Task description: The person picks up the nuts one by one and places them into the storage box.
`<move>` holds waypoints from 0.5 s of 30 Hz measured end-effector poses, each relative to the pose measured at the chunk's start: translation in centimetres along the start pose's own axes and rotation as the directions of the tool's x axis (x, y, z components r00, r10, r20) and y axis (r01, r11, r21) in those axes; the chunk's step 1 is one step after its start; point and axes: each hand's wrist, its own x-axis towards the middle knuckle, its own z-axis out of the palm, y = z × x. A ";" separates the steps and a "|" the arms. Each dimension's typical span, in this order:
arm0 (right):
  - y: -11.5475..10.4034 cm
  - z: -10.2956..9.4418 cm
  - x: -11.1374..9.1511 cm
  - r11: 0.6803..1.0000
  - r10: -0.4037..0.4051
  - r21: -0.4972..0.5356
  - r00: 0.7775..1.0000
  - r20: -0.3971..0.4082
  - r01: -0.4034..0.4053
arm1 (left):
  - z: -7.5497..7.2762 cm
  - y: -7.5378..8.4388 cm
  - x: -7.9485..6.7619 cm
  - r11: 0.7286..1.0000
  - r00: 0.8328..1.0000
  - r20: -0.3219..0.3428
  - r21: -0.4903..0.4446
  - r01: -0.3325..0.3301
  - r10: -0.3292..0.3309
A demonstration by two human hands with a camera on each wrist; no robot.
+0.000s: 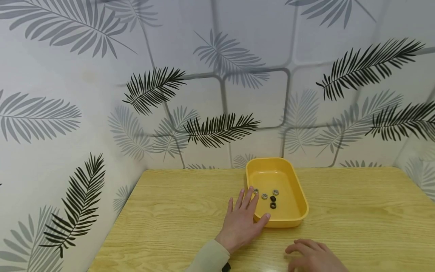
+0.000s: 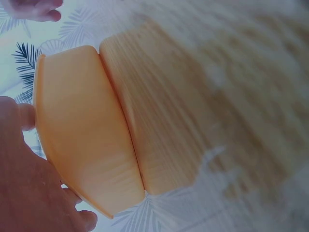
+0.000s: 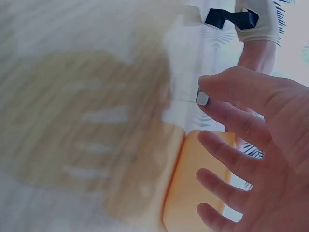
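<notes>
My left hand [image 1: 240, 226] lies with fingers spread over the near-left rim of a yellow tray [image 1: 295, 196]; the left wrist view shows the tray's outer wall [image 2: 87, 130] beside that hand. Inside the tray are loose hex nuts, three silver, such as the silver nut [image 1: 264, 196], and two dark, such as the black nut [image 1: 273, 206]. To the right and nearer, my right hand [image 1: 314, 257] is off the tray. In the right wrist view its thumb and index finger pinch a small metal nut [image 3: 202, 98], while the other fingers are spread apart.
The tray stands on a wood-grain table [image 1: 176, 204], close to its back edge. Behind rises a wall [image 1: 255, 102] with a leaf pattern. A dark band [image 3: 231, 19] shows at the left sleeve cuff.
</notes>
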 end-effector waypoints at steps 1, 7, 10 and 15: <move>0.0 -0.2 0.0 1.000 0.003 0.011 1.000 -0.002 -0.003 | 0.0 0.0 0.0 1.000 1.000 0.001 -0.002 0.000 0.000; -0.2 -0.9 0.1 0.999 0.005 0.050 0.999 -0.054 -0.002 | 0.0 0.0 0.0 1.000 1.000 0.002 0.004 0.002 -0.002; -0.3 -1.2 0.2 0.998 0.007 0.071 0.998 -0.057 -0.003 | 0.0 0.0 0.0 1.000 1.000 0.001 0.005 0.001 -0.001; -0.5 -2.0 0.4 0.996 0.005 0.091 0.999 -0.048 0.000 | 0.1 0.0 0.0 1.000 1.000 0.001 0.005 0.001 -0.001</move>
